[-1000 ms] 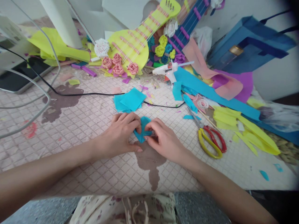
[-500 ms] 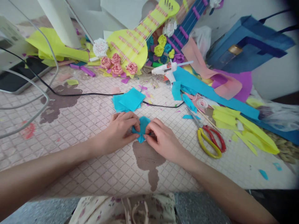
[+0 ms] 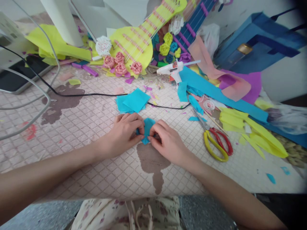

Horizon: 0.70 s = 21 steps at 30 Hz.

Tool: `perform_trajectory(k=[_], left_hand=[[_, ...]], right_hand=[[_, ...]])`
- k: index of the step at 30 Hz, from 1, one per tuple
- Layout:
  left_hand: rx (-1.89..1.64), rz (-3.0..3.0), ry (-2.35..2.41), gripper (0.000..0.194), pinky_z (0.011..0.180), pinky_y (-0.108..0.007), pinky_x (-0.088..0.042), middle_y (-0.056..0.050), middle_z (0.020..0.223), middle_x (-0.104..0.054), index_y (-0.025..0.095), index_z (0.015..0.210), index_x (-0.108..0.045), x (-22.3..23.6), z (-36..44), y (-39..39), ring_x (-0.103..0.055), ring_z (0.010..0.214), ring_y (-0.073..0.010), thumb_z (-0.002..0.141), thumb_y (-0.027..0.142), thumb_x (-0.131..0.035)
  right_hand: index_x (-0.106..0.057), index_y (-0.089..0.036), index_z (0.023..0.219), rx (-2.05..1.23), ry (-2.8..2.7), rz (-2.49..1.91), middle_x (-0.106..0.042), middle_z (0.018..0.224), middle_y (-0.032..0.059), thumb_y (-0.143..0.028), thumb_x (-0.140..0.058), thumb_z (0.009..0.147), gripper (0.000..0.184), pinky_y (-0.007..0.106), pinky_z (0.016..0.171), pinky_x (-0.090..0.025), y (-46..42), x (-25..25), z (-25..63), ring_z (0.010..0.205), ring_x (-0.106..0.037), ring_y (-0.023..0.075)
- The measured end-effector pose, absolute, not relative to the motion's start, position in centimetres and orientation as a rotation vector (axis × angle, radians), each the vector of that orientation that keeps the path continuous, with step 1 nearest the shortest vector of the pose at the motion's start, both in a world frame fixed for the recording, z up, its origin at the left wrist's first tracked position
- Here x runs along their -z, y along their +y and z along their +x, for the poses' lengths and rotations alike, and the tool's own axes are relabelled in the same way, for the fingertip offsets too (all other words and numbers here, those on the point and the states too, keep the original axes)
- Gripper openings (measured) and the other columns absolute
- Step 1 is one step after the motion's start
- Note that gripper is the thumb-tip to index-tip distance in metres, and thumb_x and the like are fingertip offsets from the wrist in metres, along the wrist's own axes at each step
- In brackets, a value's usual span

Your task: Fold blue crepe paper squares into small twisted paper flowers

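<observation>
Both hands meet over a small folded piece of turquoise felt [image 3: 147,127] on the pink quilted mat [image 3: 100,127]. My left hand [image 3: 124,132] pinches its left side with curled fingers. My right hand [image 3: 166,142] pinches its right side, fingers pressed together. A small stack of turquoise felt squares [image 3: 133,101] lies just beyond my hands.
Scissors with yellow and red handles [image 3: 216,143] lie to the right. A white glue gun [image 3: 171,70] and its black cord [image 3: 79,94] cross the mat. Felt guitars with rosettes [image 3: 134,48], yellow strips [image 3: 251,131], blue and pink sheets and a blue bag [image 3: 254,41] crowd the back and right.
My hands have drawn closer together on the turquoise piece, which now shows as a smaller, tighter fold between the fingertips. Nothing else on the mat has moved.
</observation>
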<state>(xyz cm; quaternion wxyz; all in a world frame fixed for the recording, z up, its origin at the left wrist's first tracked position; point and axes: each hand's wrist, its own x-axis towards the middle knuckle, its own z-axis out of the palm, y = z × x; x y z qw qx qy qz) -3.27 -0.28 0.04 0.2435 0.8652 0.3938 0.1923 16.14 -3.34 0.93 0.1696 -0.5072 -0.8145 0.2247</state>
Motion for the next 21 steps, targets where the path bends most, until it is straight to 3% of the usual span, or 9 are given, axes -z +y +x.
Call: perform_trajectory(k=[14, 21], left_hand=[[-0.53, 2.379, 1.117, 0.001, 0.081, -0.039, -0.031, -0.003, 0.096, -0.058, 0.02, 0.084, -0.055, 0.03, -3.15, -0.49, -0.049, 0.093, -0.0219, 0.083, 0.02, -0.054], [-0.526, 2.404, 1.079, 0.009, 0.082, -0.039, -0.031, -0.004, 0.097, -0.056, 0.02, 0.078, -0.059, -0.12, -3.19, -0.58, -0.049, 0.092, -0.0216, 0.085, 0.02, -0.053]], right_hand=[[-0.047, -0.02, 0.085, -0.633, -2.302, -1.459, -0.05, 0.09, 0.002, -0.016, -0.051, 0.085, 0.006, 0.026, 0.064, -0.04, -3.5, -0.96, 16.12, 0.075, -0.051, 0.0133], [-0.05, -0.02, 0.086, -0.609, -2.378, -1.464, -0.052, 0.091, 0.0025, -0.017, -0.049, 0.087, 0.004, 0.027, 0.065, -0.041, -3.73, -1.03, 16.03, 0.079, -0.053, 0.014]])
